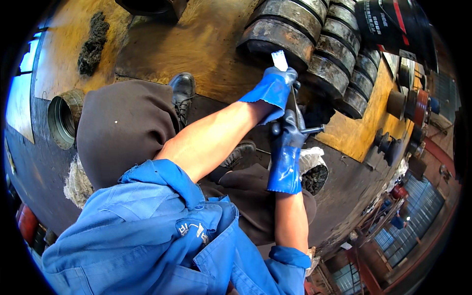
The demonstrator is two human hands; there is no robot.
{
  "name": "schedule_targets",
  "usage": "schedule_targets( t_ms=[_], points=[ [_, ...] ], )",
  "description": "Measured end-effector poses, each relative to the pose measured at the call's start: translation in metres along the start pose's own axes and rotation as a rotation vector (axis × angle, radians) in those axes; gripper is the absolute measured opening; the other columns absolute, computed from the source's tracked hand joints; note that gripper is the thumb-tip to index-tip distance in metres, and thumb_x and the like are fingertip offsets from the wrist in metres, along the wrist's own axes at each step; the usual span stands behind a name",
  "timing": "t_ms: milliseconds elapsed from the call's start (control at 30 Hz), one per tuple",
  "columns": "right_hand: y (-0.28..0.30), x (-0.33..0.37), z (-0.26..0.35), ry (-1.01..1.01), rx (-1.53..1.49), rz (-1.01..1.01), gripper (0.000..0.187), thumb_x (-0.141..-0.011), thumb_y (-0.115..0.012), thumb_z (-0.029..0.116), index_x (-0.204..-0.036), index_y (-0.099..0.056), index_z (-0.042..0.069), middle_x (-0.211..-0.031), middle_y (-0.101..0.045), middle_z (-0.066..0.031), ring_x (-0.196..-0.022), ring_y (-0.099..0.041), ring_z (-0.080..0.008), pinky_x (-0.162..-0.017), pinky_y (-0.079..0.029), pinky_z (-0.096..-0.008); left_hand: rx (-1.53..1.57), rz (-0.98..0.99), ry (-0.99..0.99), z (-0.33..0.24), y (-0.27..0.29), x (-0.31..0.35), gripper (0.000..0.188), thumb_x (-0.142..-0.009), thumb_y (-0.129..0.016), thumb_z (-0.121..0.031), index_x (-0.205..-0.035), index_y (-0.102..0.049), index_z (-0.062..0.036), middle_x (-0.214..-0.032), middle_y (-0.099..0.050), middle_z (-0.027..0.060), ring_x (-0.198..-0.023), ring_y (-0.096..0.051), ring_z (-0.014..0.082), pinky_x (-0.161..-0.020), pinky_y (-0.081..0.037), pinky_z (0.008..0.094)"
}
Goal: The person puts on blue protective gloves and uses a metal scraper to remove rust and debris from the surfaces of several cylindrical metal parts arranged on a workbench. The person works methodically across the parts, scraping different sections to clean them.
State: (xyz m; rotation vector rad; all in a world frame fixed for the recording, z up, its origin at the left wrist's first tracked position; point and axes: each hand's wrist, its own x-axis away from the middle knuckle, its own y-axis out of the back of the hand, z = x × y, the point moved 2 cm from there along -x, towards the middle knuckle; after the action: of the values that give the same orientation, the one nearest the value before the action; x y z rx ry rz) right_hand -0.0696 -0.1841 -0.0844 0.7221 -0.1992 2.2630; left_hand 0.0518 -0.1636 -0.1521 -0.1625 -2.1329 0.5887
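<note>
Both my hands wear blue rubber gloves with dark, greasy fingers. My left hand (279, 86) is closed around a tool with a flat, pale end (279, 60), which points at the lowest rim of a round metal part (280, 39); brush or scraper, I cannot tell. Just below it, my right hand (288, 137) is closed on a dark metal tool (313, 130) with a bar sticking out to the right. A thin rod runs up between the two hands. Its kind is partly hidden by the gloves.
Stacked metal rings (334, 54) stand on a stained yellow sheet (351, 130). A black bucket (393, 27) with a red stripe is at upper right. An empty metal cylinder (61, 120) and a dark fibrous clump (93, 43) lie left. A white bag (311, 156) sits near my right wrist.
</note>
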Motion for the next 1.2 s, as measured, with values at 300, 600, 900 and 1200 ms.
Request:
schedule_targets(
  t_ms=[300, 600, 900, 1200],
  points=[
    [0.027, -0.016, -0.046, 0.078, 0.034, 0.15, 0.029, -0.093, -0.061, 0.012, -0.12, -0.061, 0.0, -0.082, -0.064, -0.0079, -0.067, -0.063, -0.0198, -0.057, -0.052, -0.0327, -0.257, 0.014, -0.1, 0.012, 0.005, -0.021, 0.023, -0.083, -0.066, -0.02, -0.091, -0.067, 0.0016, -0.078, -0.068, 0.01, -0.067, -0.063, 0.0203, -0.062, -0.05, 0.0339],
    [0.029, -0.001, -0.046, 0.014, 0.139, 0.254, 0.028, -0.1, -0.053, 0.029, -0.102, -0.06, 0.002, -0.09, -0.06, -0.0052, -0.078, -0.057, -0.0149, -0.07, -0.052, -0.0324, -0.61, -0.14, -0.169, 0.03, 0.009, -0.04, 0.016, -0.083, -0.062, -0.015, -0.086, -0.066, -0.0003, -0.07, -0.069, 0.0098, -0.06, -0.066, 0.0184, -0.058, -0.053, 0.0319],
    [0.04, -0.018, -0.094, 0.089, 0.162, 0.259, 0.033, -0.095, -0.054, 0.008, -0.127, -0.055, 0.001, -0.113, -0.065, -0.0122, -0.102, -0.066, -0.0228, -0.082, -0.058, -0.0363, -0.478, -0.022, -0.074, 0.011, 0.017, -0.026, 0.017, -0.085, -0.063, -0.016, -0.086, -0.067, 0.0001, -0.068, -0.068, 0.0103, -0.057, -0.066, 0.0181, -0.053, -0.052, 0.0333],
    [-0.008, -0.004, -0.087, 0.052, -0.102, 0.197, 0.016, -0.095, -0.061, 0.015, -0.1, -0.06, 0.001, -0.084, -0.065, -0.0116, -0.067, -0.066, -0.0262, -0.064, -0.06, -0.0407, -0.663, 0.047, -0.068, -0.021, 0.028, -0.026, 0.024, -0.086, -0.065, -0.022, -0.079, -0.07, 0.0011, -0.067, -0.069, 0.0118, -0.059, -0.066, 0.02, -0.058, -0.051, 0.0344]
  ],
)
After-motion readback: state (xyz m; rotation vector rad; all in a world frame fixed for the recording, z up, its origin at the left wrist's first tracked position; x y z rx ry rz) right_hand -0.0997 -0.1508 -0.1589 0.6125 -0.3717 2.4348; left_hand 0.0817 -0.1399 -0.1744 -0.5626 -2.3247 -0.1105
